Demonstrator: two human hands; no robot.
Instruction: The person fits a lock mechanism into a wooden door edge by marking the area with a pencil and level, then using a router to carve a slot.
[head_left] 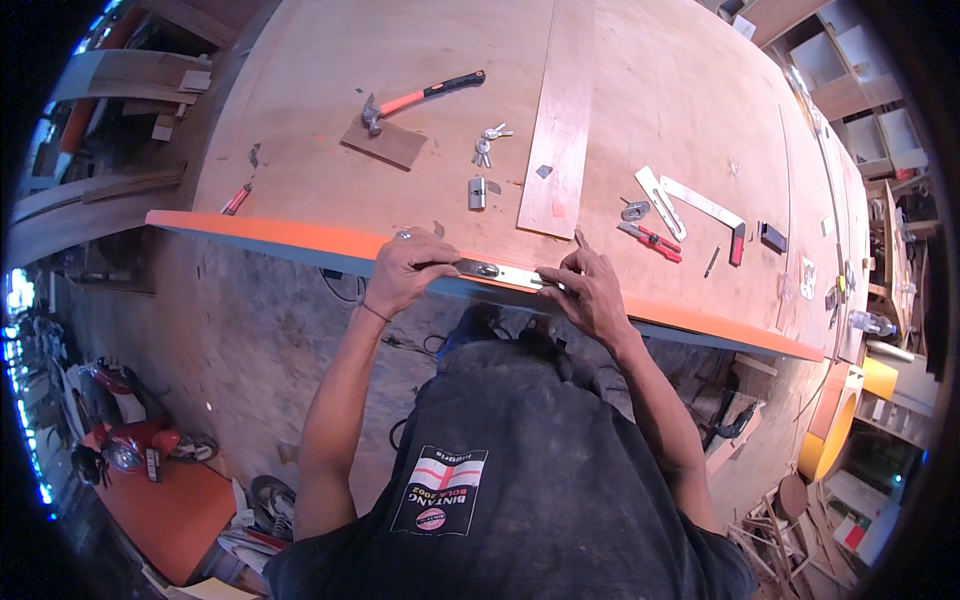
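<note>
Metal strip (514, 275) at the orange edge (300, 236)

The step looks like positioning: left hand (402, 272) fingers pinch the strip's left end on the edge; right hand (594, 292) fingers touch its right, grip unclear. Next seemingly calls for careful alignment.

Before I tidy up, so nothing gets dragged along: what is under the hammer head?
A flat brown wooden piece sticks out from under the hammer head; whatever lies directly beneath the metal is covered and cannot be seen.

Bright light washes the broad, pale-brown wooden tabletop (680, 100). Blue-white glare dots the left rim; fisheye distortion bends edges.
</note>
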